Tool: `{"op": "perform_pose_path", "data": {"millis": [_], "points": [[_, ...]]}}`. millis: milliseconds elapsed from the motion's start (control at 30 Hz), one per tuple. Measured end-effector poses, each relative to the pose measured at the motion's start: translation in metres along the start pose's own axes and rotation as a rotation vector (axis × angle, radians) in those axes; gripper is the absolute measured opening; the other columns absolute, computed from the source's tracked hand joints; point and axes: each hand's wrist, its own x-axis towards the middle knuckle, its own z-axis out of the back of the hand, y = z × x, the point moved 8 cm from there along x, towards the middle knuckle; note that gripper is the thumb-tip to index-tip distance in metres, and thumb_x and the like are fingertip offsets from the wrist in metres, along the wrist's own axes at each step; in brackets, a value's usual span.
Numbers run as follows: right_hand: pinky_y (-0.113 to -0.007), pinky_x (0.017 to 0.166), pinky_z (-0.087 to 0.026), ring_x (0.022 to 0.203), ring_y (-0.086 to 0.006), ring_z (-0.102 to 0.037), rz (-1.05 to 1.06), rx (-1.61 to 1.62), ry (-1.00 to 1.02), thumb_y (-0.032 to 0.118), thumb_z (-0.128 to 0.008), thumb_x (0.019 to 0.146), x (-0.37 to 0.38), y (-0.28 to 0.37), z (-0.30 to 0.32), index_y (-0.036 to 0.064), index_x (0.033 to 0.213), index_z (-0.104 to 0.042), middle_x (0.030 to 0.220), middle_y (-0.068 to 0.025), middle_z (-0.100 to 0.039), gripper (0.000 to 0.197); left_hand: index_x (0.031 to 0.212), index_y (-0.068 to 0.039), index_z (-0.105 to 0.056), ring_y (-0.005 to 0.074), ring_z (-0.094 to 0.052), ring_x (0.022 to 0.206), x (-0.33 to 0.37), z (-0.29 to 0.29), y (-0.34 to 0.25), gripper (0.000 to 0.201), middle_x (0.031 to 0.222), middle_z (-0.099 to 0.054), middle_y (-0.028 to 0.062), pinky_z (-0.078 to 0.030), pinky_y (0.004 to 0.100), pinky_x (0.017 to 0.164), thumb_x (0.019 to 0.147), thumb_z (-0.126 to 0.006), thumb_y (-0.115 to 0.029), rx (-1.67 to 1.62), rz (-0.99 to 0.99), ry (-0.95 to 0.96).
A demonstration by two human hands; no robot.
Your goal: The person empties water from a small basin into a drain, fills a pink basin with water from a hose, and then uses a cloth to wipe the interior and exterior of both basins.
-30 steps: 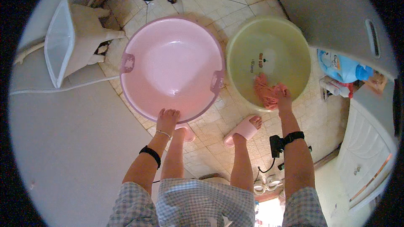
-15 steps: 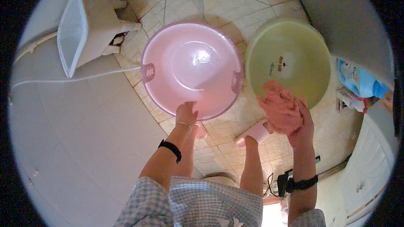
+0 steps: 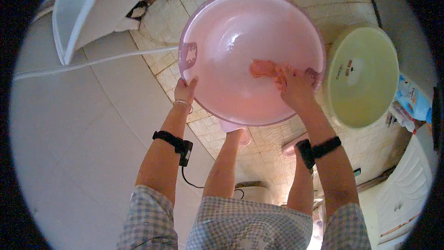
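Note:
A large pink basin with darker handles is in front of me, above my slippers. Around its left rim, just below the handle, my left hand is closed, with the thumb over the edge. Inside the basin at the right, my right hand grips a crumpled pink-red cloth. Part of that cloth lies against the basin's inner wall, and the fingers cover the rest. Standing to the right is a pale green basin that neither hand touches.
A white hose runs along the left to the pink basin. At the upper left stands a pale fixture with a white rim. A blue bottle sits by the right wall. My pink slippers are on the tiled floor.
My right hand has carried the cloth from over the green basin into the pink one. My left hand has moved to the pink basin's left rim; that basin looks bigger and closer.

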Motion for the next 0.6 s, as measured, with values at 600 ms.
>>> {"op": "perform_pose_path", "data": {"millis": [600], "points": [[-0.035, 0.086, -0.040, 0.099, -0.0285, -0.051, -0.089, 0.900, -0.117, 0.024, -0.056, 0.072, 0.074, 0.149, -0.136, 0.0097, 0.119, -0.042, 0.112, -0.0139, -0.051, 0.051, 0.091, 0.002, -0.055, 0.0173, -0.055, 0.076, -0.010, -0.015, 0.008, 0.038, 0.084, -0.059, 0.0108, -0.045, 0.0287, 0.067, 0.074, -0.064, -0.030, -0.230, -0.139, -0.254]]}}
